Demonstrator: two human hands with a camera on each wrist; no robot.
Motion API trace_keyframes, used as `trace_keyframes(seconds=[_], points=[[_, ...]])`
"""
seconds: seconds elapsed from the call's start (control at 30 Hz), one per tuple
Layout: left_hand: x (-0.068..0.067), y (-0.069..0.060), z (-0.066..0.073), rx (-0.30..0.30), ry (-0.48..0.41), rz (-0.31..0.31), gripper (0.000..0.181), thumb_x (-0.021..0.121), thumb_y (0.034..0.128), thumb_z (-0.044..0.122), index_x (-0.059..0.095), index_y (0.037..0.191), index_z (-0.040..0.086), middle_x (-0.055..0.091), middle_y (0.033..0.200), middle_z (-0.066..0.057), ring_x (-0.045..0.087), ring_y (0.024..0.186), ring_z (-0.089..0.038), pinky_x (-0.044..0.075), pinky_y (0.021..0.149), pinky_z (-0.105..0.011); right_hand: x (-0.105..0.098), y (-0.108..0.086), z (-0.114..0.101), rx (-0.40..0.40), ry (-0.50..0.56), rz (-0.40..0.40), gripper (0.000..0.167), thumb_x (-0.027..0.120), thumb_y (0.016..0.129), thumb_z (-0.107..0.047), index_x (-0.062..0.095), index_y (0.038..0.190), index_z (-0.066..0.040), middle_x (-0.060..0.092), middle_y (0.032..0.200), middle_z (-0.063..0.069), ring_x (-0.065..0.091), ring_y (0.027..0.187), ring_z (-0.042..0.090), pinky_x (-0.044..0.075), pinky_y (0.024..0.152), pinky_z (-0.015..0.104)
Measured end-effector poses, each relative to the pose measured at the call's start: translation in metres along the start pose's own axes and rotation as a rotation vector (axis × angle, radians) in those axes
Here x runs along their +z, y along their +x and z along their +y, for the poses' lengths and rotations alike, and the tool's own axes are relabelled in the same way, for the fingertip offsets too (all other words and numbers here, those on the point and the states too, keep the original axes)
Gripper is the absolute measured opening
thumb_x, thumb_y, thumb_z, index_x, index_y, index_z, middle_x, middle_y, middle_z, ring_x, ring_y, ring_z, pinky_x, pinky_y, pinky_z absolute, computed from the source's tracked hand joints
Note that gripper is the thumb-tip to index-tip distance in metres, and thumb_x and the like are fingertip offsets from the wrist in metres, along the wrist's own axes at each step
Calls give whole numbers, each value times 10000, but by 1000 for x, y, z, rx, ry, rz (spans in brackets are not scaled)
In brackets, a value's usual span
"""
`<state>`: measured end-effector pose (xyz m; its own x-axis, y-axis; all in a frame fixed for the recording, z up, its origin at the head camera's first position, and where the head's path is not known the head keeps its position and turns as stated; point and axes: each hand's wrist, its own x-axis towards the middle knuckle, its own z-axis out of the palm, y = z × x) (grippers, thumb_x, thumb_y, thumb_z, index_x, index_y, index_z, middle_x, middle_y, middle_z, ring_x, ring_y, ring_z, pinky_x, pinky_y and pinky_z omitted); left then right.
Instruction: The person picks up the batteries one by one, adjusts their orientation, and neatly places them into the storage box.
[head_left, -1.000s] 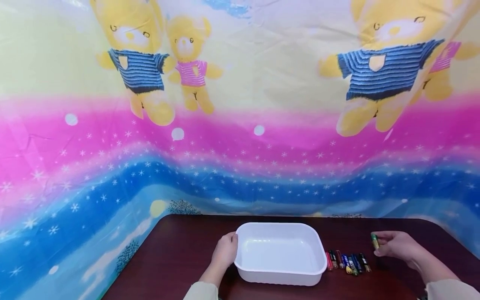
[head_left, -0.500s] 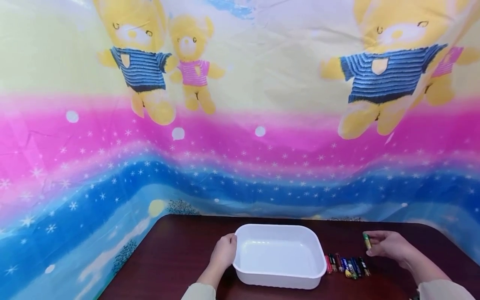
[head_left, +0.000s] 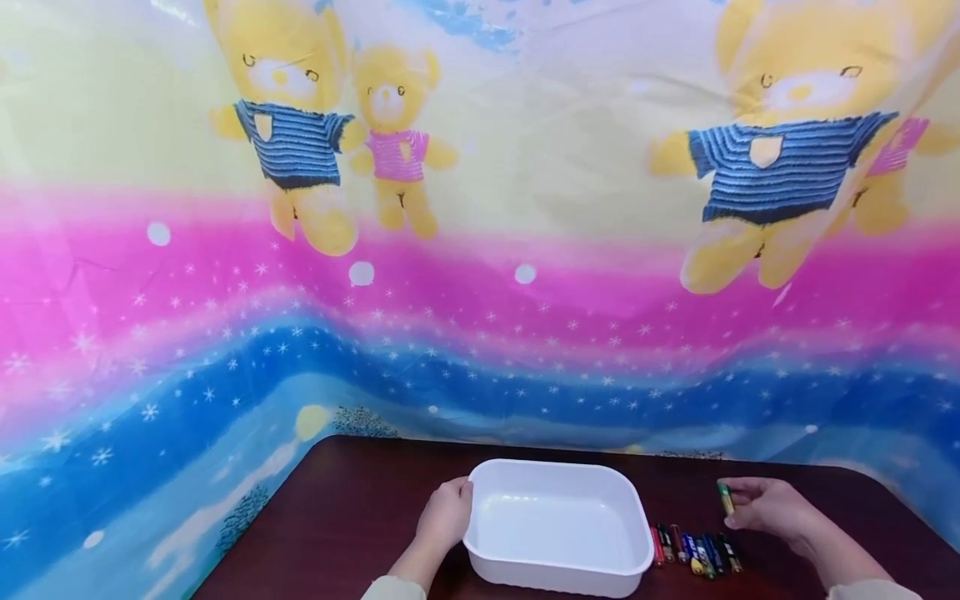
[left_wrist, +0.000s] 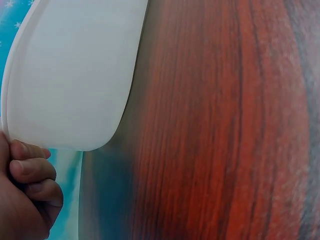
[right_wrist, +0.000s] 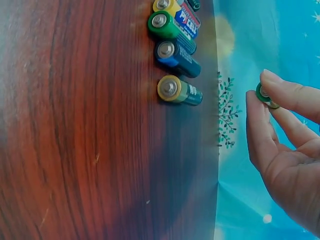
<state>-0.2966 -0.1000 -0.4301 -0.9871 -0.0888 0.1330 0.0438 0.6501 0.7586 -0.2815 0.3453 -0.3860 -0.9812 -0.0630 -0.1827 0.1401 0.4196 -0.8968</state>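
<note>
Head view: right hand (head_left: pixel 776 510) has shifted left over the last second, bringing the held battery (head_left: pixel 726 498) from off to the right of the row to just beyond its right end. It looks mid-carry, not set down: raised, outside the white tray (head_left: pixel 558 577), apart from the loose batteries (head_left: pixel 692 547). Left hand (head_left: pixel 446 510) hasn't let go of the tray's left end; tray sits in about the same spot, so it reads as a steadying hold. Tray: glossy, smooth, plastic-looking, rectangular with rounded corners and a thin rim. Loose batteries lie side by side on the dark table (head_left: pixel 360 517), right of the tray. Printed bear backdrop (head_left: pixel 585 167) behind, fabric-like, creased.

Left wrist view: left fingers (left_wrist: pixel 36 171) curl at the tray's end by the rim, gripping it; thumb not clear. Tray wall matte white here, corner well rounded. Table shows reddish wood grain, dark streaks.

Right wrist view: thumb (right_wrist: pixel 292 92) and fingers pinch the held battery, green end ring and metal nub facing the camera. Nearest on the table: gold-ended battery (right_wrist: pixel 170 89), a smooth cylinder, shiny wrap, nub terminal. Held one clearly apart from it.
</note>
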Motion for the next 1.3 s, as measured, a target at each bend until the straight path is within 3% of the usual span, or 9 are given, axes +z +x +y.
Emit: trace_keyframes(seconds=[0.4,0.53,0.67,1.0,1.3], points=[[-1,-2,1,1,-13,-11,340,466,959,192,598,1192,-17,617,1143,-162,576,1048,-296,460,848,-493,3,2,-3,-30,22,-29,652,699,738,60,367,1282,195,533,1113,317,602,926,285,497,805,444],[-2,-3,1,-9,-40,-29,351,459,966,199,576,1222,-11,617,1124,-167,620,799,-254,515,638,-420,2,2,-5,-35,43,-34,665,699,736,62,350,1284,206,540,1102,306,606,922,297,498,804,443],[-2,-5,1,-26,-89,-50,373,447,975,213,543,1257,-11,617,1074,-170,509,511,-203,440,427,-339,1,2,-7,-43,49,-34,667,694,739,67,339,1283,214,553,1091,281,605,927,310,498,804,446],[-4,-6,1,-34,-134,-84,392,421,986,231,507,1292,1,520,653,-79,396,354,-156,409,367,-303,-2,4,-18,-47,-34,-30,681,716,744,9,367,1305,172,458,1202,377,575,1003,307,484,823,464],[-4,-4,-3,-35,-177,-109,380,417,982,204,512,1284,-6,532,630,-75,390,331,-142,394,333,-272,1,3,-20,-70,-13,-37,692,725,734,6,365,1299,181,455,1200,378,563,1017,311,484,825,459]])
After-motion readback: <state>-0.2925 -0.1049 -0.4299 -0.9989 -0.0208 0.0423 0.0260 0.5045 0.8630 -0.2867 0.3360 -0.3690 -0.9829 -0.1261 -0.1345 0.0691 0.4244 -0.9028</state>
